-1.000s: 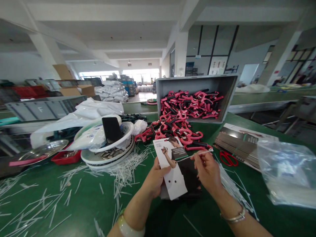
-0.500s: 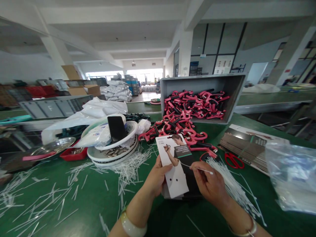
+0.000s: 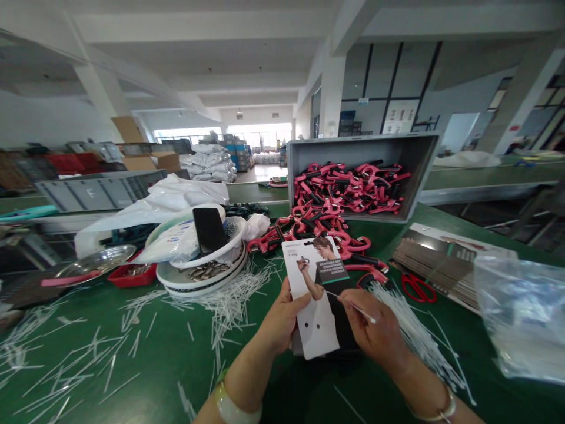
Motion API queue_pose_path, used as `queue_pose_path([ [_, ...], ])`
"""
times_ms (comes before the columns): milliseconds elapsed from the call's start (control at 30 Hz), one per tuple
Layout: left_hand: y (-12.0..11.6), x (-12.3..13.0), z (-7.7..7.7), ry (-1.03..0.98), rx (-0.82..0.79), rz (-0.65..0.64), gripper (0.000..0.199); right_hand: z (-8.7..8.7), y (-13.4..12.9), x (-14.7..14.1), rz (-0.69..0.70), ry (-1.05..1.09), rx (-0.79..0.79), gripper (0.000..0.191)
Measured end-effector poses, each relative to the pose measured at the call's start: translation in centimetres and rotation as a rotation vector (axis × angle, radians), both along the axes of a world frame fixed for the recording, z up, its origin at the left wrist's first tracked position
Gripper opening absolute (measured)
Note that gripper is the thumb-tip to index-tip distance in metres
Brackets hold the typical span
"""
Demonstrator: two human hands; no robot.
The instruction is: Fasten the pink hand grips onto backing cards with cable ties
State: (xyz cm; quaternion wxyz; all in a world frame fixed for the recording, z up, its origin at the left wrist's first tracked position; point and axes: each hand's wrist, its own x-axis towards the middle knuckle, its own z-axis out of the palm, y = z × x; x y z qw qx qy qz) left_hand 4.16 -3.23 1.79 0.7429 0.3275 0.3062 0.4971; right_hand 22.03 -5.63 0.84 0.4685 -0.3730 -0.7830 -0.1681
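Note:
My left hand (image 3: pixel 281 321) grips the left edge of a printed packaging card (image 3: pixel 314 318), thumb on its front. The card is white and black, tilted up, with two small holes low on it. Between the thumb and fingers of my right hand (image 3: pixel 373 324) is a white cable tie (image 3: pixel 361 312). Its thin tail reaches the card's middle, its head sticks out to the right; whether the tip passes through the card I cannot tell. Further dark cards lie beneath. Beyond the card are pink-and-black hand grip exercisers (image 3: pixel 304 227).
A grey crate (image 3: pixel 426 176) on its side spills grip exercisers. On the right lie cable ties (image 3: pixel 410 324), red scissors (image 3: pixel 418 287), stacked cards (image 3: pixel 435 259) and a plastic bag (image 3: pixel 525 324). At left stand bowls with a phone (image 3: pixel 209 229), a red tray (image 3: pixel 132 275) and scattered tie offcuts (image 3: pixel 238 294).
The card has shifted slightly right and turned more toward me. My right hand has tilted the cable tie, its head now lower and further left.

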Motion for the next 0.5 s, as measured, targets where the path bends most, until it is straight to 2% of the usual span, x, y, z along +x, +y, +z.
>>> queue_pose_path([
  [200,-1.0,0.8,0.0,0.003,-0.064,0.012,0.072,-0.7,0.8,0.1,0.010,-0.185,-0.047,0.026],
  [333,-1.2,1.1,-0.4,0.080,-0.061,0.019,0.054,-0.2,0.7,0.0,-0.058,-0.224,-0.098,0.028],
  [433,-0.8,0.8,-0.5,0.094,-0.065,0.049,0.039,0.6,0.8,0.7,-0.017,-0.168,-0.195,0.026],
  [500,-0.5,0.3,-0.3,0.058,-0.047,0.038,0.035,1.2,1.1,1.5,-0.022,0.023,-0.305,0.025],
])
